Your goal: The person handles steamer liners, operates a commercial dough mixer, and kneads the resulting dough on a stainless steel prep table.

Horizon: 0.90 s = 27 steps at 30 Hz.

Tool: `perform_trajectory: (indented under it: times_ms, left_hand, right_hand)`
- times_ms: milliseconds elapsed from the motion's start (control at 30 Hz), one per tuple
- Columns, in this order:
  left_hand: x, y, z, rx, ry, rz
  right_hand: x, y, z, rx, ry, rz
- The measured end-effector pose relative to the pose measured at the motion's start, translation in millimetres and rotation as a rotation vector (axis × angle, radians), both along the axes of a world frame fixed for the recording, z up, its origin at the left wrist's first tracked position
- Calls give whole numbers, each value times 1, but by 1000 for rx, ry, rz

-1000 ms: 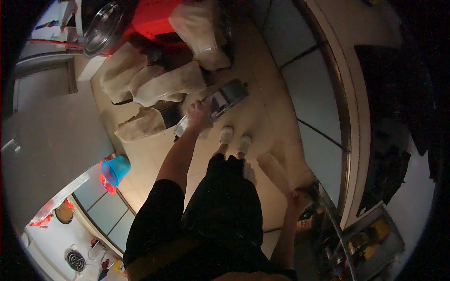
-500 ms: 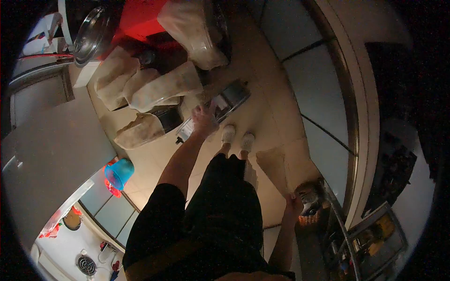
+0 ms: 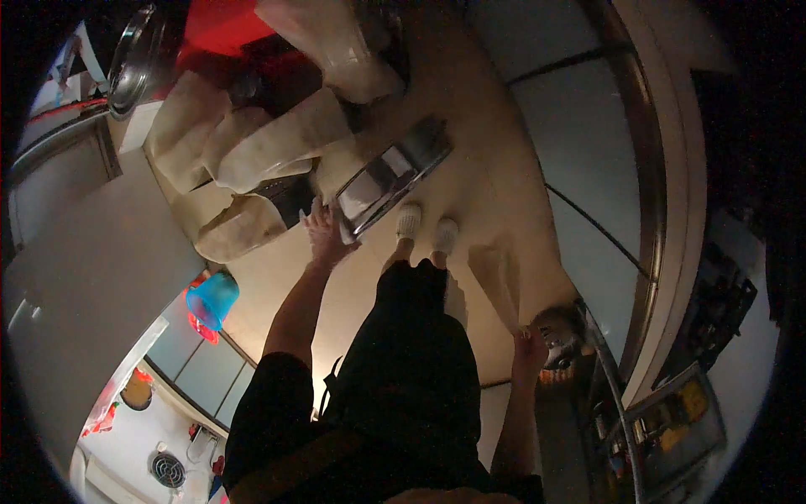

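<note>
A long silver-and-black box-shaped appliance (image 3: 379, 178) lies slantwise on the floor, just beyond my feet. My left hand (image 3: 326, 235) is at its near left end, with the fingers spread; whether they touch it or only hover there I cannot tell. Low on the right, my right hand (image 3: 529, 349) is closed on the gathered end of a thin beige, see-through bag (image 3: 495, 273). The bag hangs away toward the floor beside my shoes. Dim light hides finer detail.
Several pale covered bundles (image 3: 281, 143) crowd the far left, by a red box (image 3: 222, 25). A blue bucket (image 3: 212, 300) stands left. Pale cabinet doors (image 3: 588, 134) run along the right, and a rack (image 3: 672, 420) with items is at lower right.
My left hand has slid from the middle of the appliance to its near left end, and its fingers have spread. My right hand still holds the bag in about the same place.
</note>
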State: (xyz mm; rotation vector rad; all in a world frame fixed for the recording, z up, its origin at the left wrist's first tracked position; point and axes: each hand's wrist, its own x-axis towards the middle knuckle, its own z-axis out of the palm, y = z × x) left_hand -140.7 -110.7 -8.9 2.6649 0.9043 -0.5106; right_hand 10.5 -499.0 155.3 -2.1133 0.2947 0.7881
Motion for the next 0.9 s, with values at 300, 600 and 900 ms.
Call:
perform_trajectory:
  times_ms: [300,600,900]
  left_hand:
    - [51,-5,27,-61,-73,-10]
    - [94,-27,37,118,0,-104]
    - [67,-31,25,133,58,-167]
  right_hand:
    - [5,6,2,38,-82,101]
    - [6,-3,-3,6,-106,128]
    - [-4,-20,-9,24,-40,22]
